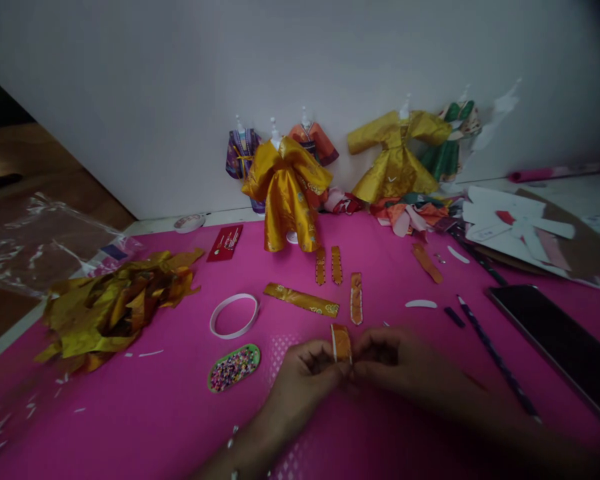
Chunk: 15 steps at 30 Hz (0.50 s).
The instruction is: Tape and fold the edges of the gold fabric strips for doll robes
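Note:
Between my two hands is a small orange-gold fabric strip (341,343) with pale edges, bent upward above the fingertips. My left hand (305,373) pinches it from the left side. From the right, my right hand (395,360) has its fingers closed at the strip's lower edge. Just beyond lie another pale-edged orange strip (356,299) and a longer gold patterned strip (303,300). Two narrow gold strips (336,265) rest farther back. Left of my hands are a green-rimmed oval dish of colourful beads (234,368) and a white ring (234,316).
Doll stands wear gold dresses (286,193) and other small garments along the wall. Gold fabric scraps (115,310) and clear plastic lie left. A pencil (500,360), a dark phone (560,340) and cut paper pieces (500,223) are on the right of the pink table (170,413).

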Tool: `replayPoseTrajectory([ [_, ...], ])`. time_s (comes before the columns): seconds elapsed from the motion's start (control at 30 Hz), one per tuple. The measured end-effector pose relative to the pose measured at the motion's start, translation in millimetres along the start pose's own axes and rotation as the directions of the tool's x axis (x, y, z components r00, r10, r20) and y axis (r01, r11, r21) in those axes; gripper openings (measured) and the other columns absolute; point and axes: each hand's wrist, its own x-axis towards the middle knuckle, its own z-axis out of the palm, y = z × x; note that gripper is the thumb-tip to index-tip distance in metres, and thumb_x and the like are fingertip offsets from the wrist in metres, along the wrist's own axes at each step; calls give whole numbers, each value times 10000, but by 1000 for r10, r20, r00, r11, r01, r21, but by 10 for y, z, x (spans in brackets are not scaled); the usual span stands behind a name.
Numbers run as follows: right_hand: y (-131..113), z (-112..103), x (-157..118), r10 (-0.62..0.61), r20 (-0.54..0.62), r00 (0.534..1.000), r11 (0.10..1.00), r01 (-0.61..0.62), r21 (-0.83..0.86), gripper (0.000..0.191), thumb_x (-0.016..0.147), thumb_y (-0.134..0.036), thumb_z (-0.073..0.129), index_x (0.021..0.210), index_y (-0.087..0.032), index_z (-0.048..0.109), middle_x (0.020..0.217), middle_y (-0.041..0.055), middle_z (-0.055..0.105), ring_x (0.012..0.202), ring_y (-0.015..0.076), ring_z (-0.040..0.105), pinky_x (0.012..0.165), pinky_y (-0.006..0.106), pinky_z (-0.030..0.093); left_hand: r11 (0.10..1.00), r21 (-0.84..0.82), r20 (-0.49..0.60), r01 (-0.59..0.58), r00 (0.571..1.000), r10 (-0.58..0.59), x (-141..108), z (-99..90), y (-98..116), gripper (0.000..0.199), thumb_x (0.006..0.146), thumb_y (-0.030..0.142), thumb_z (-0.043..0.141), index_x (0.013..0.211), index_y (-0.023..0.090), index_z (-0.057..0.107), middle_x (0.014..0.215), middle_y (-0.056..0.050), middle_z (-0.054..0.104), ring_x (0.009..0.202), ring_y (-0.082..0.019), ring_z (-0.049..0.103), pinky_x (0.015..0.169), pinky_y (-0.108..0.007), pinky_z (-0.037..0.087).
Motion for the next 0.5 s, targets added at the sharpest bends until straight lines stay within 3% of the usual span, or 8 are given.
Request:
replayPoseTrajectory([
  [0.5,-49,-13,-6,1,8,1000,1000,-1,-5,82,727,-265,699,737,-188,670,593,-23,581,547,126,494,518,258,350,999,-28,3,19,1000,-19,14,27,9,337,617,374,887,670,162,630,571,16,698,497,-111,644,560,-223,523],
])
